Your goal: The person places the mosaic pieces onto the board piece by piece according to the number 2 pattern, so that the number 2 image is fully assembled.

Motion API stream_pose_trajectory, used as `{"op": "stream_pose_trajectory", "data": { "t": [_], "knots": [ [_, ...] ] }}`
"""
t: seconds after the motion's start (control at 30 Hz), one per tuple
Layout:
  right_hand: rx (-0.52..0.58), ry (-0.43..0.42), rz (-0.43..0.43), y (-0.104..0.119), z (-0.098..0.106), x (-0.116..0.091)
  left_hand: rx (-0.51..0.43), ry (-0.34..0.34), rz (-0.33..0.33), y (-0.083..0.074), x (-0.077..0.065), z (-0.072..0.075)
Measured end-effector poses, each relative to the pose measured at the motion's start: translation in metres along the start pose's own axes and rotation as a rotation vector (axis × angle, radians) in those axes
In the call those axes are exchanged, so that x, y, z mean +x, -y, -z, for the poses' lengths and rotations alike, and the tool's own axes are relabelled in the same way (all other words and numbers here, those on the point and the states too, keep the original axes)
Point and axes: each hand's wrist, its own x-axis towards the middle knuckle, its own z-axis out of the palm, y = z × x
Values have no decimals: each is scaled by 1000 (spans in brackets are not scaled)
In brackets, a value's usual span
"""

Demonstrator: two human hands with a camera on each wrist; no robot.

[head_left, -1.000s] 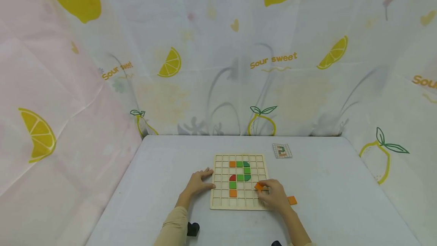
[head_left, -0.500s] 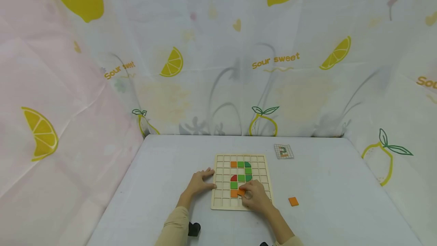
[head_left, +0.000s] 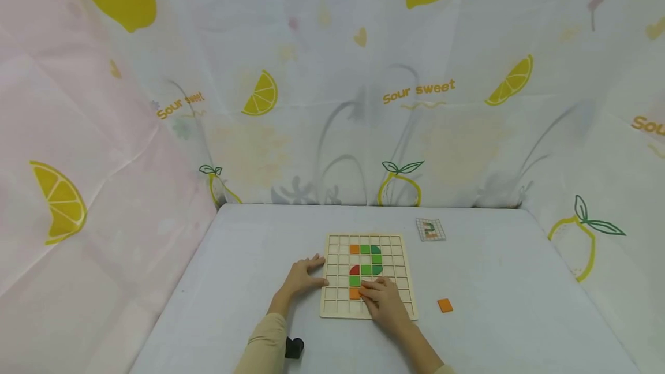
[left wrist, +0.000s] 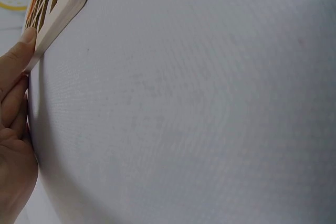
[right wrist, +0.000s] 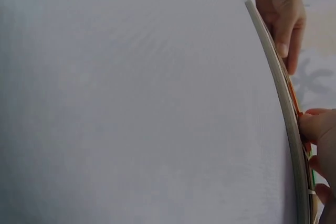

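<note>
A pale wooden grid board (head_left: 331, 306) lies on the table, with orange (head_left: 355, 293), green (head_left: 366, 270) and red (head_left: 354, 270) tiles set in its cells. At its left edge my left hand (head_left: 303, 276) rests with thumb and fingers spread; in the left wrist view the thumb (left wrist: 23, 48) touches the board's rim. My right hand (head_left: 385, 300) reaches over the board from the front right. Its bent fingers are on an orange square tile in the cell beside the lowest orange one, and they hide that tile in the head view.
One loose orange square tile (head_left: 444, 305) lies on the white table right of the board. A small printed pattern card (head_left: 430, 229) sits behind it at the back right. Near my left sleeve (head_left: 265, 342) is a black object (head_left: 294, 348). Lemon-print cloth (head_left: 332, 131) walls the table in.
My right hand has carried the orange tile leftward over the board and down to a cell beside the lowest orange tile. The left hand stays at the board's edge.
</note>
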Motion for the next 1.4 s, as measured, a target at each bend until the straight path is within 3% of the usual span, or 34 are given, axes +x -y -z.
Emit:
{"op": "stream_pose_trajectory", "data": {
  "t": [0.33, 0.6, 1.13, 1.4],
  "knots": [
    [-10, -15, -51, 8, -6, -1, 7, -11, 3, -1, 0, 1],
    [10, 33, -116, 8, -7, -1, -8, -11, 4, 0, 0, 1],
    [-10, 15, -99, 12, -2, -2, 3, -12, -2, 0, -1, 1],
    [17, 41, -177, 6, -3, -8, -8, -15, -2, 2, -1, -1]
  ]
}}
